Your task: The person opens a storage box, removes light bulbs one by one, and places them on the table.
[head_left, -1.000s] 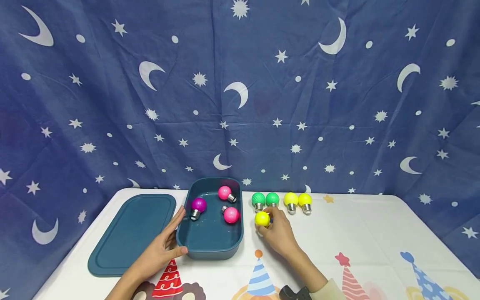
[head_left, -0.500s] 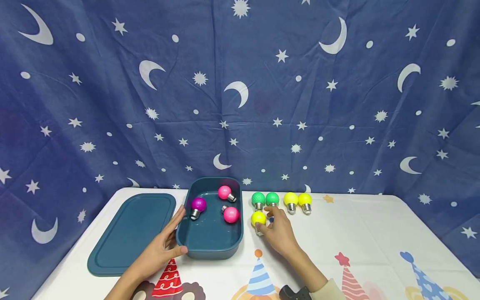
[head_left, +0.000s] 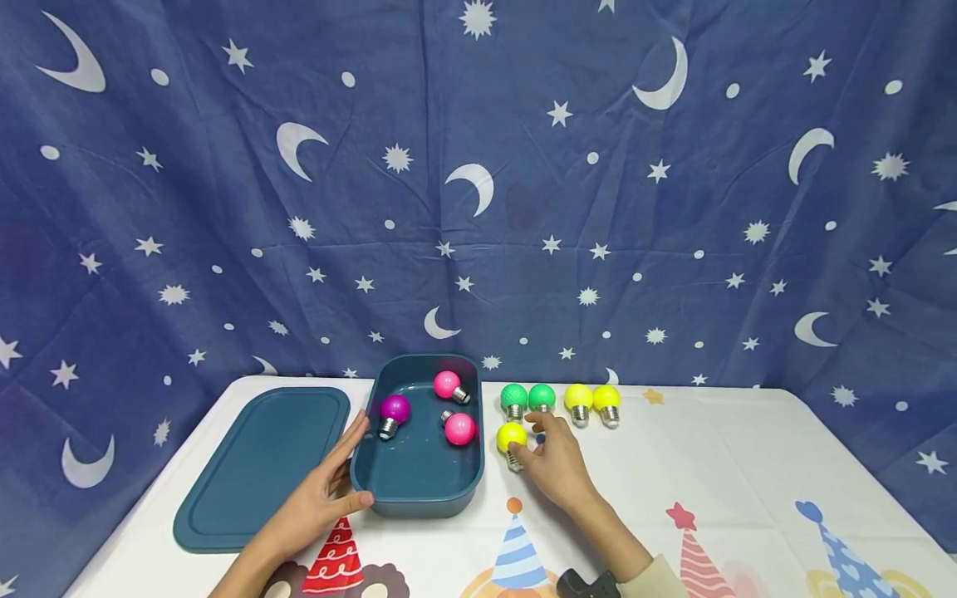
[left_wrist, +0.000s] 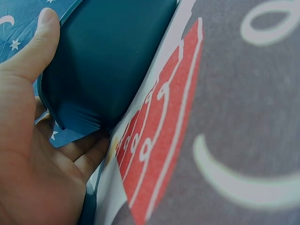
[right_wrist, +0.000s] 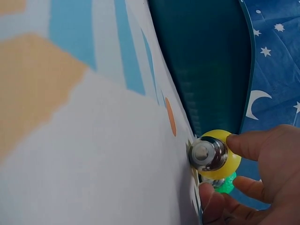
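A yellow light bulb (head_left: 512,436) lies on the table just right of the blue box (head_left: 419,508), its metal base toward the front. My right hand (head_left: 557,461) is over it from the right, and the thumb touches the yellow globe (right_wrist: 234,161); the other fingers are spread apart from it. My left hand (head_left: 317,502) rests against the box's left side, fingers extended along the wall and thumb at the front corner (left_wrist: 44,42). Inside the box lie a purple bulb (head_left: 395,409) and two pink bulbs (head_left: 459,428).
Two green bulbs (head_left: 513,396) stand in a row behind my right hand, with two more yellow bulbs (head_left: 607,399) to their right. A flat blue lid (head_left: 262,465) lies left of the box. A starry curtain (head_left: 478,274) hangs behind the white patterned tablecloth (head_left: 718,482).
The yellow bulb has shifted left toward the box and come to lie below the first green bulb. My right fingers have parted from it, leaving the thumb touching. My left hand stays put.
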Demonstrator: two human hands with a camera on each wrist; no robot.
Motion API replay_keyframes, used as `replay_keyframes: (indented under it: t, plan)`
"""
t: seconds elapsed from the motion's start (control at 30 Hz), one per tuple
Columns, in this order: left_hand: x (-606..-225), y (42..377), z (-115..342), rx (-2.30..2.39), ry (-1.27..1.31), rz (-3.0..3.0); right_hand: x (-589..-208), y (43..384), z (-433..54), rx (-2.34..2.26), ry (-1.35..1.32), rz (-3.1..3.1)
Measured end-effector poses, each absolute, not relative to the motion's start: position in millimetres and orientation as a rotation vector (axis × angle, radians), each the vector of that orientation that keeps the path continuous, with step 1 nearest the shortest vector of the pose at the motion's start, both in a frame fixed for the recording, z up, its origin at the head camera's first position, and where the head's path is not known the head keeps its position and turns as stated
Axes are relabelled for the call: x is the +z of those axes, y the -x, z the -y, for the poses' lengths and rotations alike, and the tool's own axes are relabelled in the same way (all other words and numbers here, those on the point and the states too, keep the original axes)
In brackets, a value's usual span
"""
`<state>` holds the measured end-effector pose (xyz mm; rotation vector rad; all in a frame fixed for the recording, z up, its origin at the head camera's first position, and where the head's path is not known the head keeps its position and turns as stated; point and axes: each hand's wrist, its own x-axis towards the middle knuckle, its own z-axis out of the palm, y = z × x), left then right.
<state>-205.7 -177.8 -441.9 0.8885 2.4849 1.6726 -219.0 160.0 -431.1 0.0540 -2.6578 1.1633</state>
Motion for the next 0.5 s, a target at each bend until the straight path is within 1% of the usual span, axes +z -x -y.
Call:
replay_keyframes:
  t: [0.5]
  plan:
    - [-443.5, 206.3, 178.3, 1.672, -0.893, -2.487, -430.6, 218.2, -161.0, 1.188, -0.084, 2.652]
